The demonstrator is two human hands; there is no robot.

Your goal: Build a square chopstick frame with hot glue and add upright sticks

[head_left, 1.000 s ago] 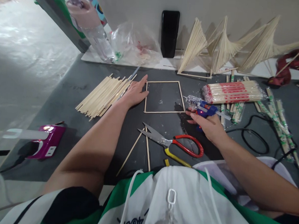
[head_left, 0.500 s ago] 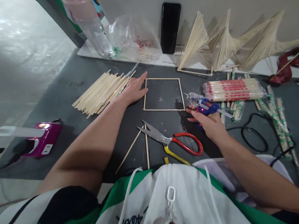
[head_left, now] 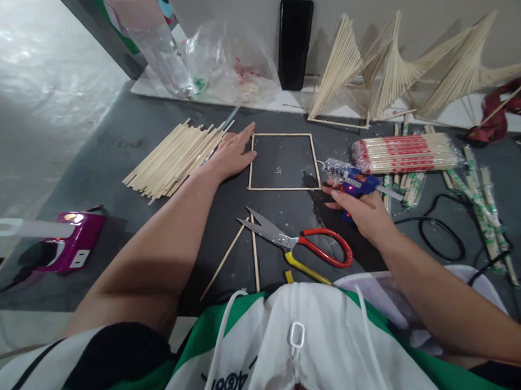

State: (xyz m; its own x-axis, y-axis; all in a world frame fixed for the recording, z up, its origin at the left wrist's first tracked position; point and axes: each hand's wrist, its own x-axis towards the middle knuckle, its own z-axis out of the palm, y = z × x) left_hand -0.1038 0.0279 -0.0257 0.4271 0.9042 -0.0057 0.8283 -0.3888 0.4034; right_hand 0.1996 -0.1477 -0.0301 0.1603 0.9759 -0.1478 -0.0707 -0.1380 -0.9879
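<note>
Pale wood makes the square frame (head_left: 282,189) lying flat mid-way across the dark table (head_left: 110,132) in the head view. The person's left hand (head_left: 230,154), fingers spread, rests at its left side, seemingly to steady it. The right hand (head_left: 361,209) grips a blue glue gun (head_left: 360,185) pointed at the right side, likely for close aim. Loose sticks (head_left: 175,164) lie left, scissors (head_left: 292,242) near, apparently for easy reach.

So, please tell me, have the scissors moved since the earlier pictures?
No. Against the black phone and the stick square, the scissors show no visible shift; the whole view has moved slightly.
</note>
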